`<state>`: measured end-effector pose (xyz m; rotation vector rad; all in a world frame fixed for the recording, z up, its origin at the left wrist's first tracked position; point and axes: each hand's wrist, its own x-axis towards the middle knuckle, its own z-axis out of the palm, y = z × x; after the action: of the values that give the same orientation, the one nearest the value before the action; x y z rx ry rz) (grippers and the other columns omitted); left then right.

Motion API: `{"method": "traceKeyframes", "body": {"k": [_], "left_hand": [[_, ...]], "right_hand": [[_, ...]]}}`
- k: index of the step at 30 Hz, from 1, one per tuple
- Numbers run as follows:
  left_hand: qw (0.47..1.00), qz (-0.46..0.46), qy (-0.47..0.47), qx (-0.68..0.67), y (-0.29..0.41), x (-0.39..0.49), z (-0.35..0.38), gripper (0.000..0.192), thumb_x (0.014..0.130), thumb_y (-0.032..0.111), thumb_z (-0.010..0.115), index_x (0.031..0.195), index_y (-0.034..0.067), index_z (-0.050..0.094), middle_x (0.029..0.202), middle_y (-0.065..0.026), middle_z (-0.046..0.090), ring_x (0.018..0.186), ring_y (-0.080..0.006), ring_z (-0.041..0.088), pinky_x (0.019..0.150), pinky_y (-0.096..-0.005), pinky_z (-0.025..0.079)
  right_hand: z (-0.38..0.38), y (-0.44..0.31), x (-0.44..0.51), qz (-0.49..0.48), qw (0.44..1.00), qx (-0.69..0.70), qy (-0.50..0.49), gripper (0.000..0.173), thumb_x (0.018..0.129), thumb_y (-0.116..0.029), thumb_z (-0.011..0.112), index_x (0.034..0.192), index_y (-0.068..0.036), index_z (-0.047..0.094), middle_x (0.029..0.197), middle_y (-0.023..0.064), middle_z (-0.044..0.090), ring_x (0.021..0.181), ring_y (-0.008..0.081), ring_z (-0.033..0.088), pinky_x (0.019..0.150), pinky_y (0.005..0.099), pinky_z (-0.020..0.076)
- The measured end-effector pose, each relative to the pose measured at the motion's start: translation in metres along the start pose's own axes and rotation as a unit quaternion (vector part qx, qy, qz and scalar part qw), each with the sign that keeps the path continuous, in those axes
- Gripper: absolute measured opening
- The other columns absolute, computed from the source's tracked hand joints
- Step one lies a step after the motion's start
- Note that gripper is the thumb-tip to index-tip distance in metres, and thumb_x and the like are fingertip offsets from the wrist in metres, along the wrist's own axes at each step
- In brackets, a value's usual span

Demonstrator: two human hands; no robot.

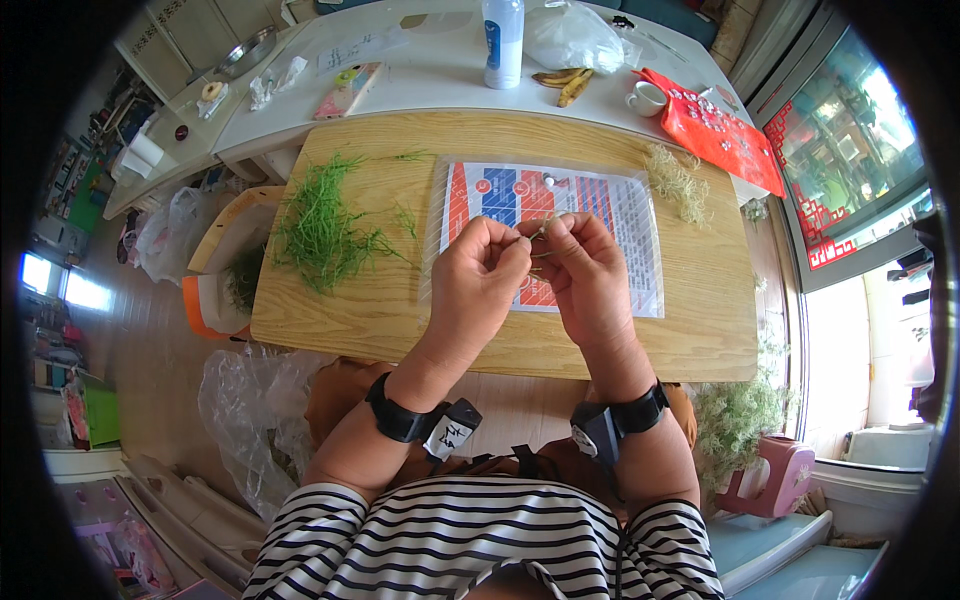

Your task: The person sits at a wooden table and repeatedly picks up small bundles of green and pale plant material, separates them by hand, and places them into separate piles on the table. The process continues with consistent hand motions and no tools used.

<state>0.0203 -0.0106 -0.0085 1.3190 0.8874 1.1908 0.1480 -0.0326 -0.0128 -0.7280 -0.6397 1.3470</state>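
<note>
My left hand [484,262] and my right hand [581,262] meet above a printed sheet in a clear plastic sleeve [637,289]. Thin green plant stems [541,244] are pinched between the fingertips of both hands. A small white object [550,181] lies on the sheet just beyond my fingers. To the left, a loose pile of feathery green sprigs [322,225] rests on the wooden board [697,322]. Pale, straw-coloured plant strands [677,184] form a smaller heap at the board's right.
Behind the board, a white table [427,75] holds a plastic bottle [502,45], banana peel [570,82], a white cup [646,98] and a red cloth [712,131]. An open paper bag [225,247] stands left; a pink container [772,476] stands lower right.
</note>
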Motion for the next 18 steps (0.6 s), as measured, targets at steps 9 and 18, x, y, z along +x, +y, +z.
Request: {"method": "traceKeyframes", "body": {"k": [9, 18], "left_hand": [[1.0, -0.02, -0.019, 0.01, 0.003, 0.0007, -0.0025, 0.01, 0.087, 0.008, 0.057, 0.081, 0.001, 0.055, 0.064, 0.0023, 0.055, 0.057, -0.0007, 0.048, 0.05, -0.0178, 0.039], [0.999, -0.024, -0.032, 0.025, 0.0036, 0.0008, -0.0033, 0.01, 0.088, 0.009, 0.056, 0.082, 0.001, 0.055, 0.064, 0.0034, 0.053, 0.057, -0.0006, 0.046, 0.049, -0.0181, 0.038]], "right_hand": [[-0.0019, 0.0015, -0.0002, -0.01, 0.999, -0.038, 0.0, 0.009, 0.091, -0.007, 0.054, 0.094, 0.001, 0.051, 0.095, 0.0124, 0.062, 0.086, 0.0186, 0.063, 0.079, 0.0323, 0.0551], [-0.0037, 0.0044, -0.0015, -0.012, 0.999, -0.035, -0.007, 0.007, 0.092, -0.008, 0.052, 0.095, -0.002, 0.053, 0.095, 0.0102, 0.062, 0.085, 0.0167, 0.063, 0.075, 0.0287, 0.0539]]}}
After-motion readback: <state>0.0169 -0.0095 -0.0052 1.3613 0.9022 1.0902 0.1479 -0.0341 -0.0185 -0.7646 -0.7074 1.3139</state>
